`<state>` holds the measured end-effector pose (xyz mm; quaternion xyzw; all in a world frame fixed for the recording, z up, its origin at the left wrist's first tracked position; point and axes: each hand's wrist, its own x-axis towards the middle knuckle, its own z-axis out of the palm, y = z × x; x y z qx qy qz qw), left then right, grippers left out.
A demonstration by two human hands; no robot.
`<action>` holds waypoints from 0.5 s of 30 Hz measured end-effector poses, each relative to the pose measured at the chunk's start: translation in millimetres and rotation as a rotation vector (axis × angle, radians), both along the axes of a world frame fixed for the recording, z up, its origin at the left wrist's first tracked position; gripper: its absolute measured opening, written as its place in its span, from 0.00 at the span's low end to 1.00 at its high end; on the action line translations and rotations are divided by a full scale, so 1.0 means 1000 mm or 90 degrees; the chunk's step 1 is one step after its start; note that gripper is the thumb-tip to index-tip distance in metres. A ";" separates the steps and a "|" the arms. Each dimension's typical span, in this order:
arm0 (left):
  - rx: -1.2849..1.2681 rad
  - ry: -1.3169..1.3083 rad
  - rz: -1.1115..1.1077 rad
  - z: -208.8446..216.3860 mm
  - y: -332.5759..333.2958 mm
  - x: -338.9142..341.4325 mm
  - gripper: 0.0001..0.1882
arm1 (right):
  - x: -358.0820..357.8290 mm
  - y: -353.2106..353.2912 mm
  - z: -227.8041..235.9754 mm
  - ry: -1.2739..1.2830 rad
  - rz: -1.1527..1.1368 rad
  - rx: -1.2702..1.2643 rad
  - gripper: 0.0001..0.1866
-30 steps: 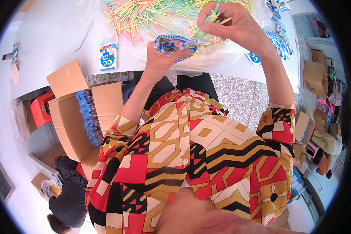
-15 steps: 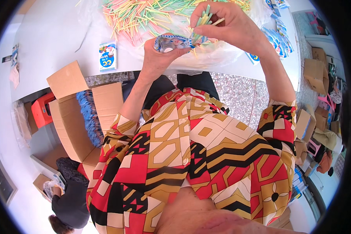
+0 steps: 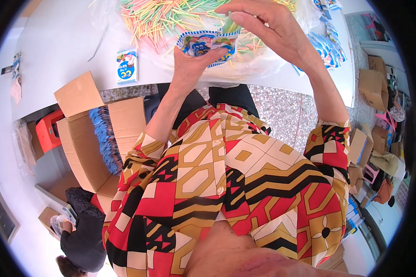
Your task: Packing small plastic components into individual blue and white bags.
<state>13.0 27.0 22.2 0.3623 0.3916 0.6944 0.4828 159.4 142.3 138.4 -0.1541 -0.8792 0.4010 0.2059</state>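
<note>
Above the table's near edge, my left hand [image 3: 188,69] grips a blue-and-white printed packet [image 3: 199,42], thumb across its front, with the packet's mouth spread wide. My right hand [image 3: 282,34] pinches a small bundle of thin greenish sticks [image 3: 229,25] at the packet's right side. Their lower ends are in or right behind the mouth; I cannot tell which. Behind both hands lies a big heap of thin pink, yellow and green sticks [image 3: 164,18] on clear plastic sheeting [image 3: 263,64].
A similar packet [image 3: 126,67] lies flat on the white table [image 3: 64,60] at left. Fanned-out packets [image 3: 326,51] lie at right. An open cardboard box [image 3: 81,143] with blue fringed contents [image 3: 105,138] stands below the table's left part. Another person [image 3: 83,240] is at lower left.
The packet has turned so more of its printed face shows, and its mouth is wider. My right hand has brought the bundle lower, to the packet's mouth.
</note>
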 end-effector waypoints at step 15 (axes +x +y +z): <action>-0.048 0.027 -0.019 0.002 0.001 0.007 0.16 | 0.037 -0.014 -0.081 0.150 -0.122 -0.329 0.10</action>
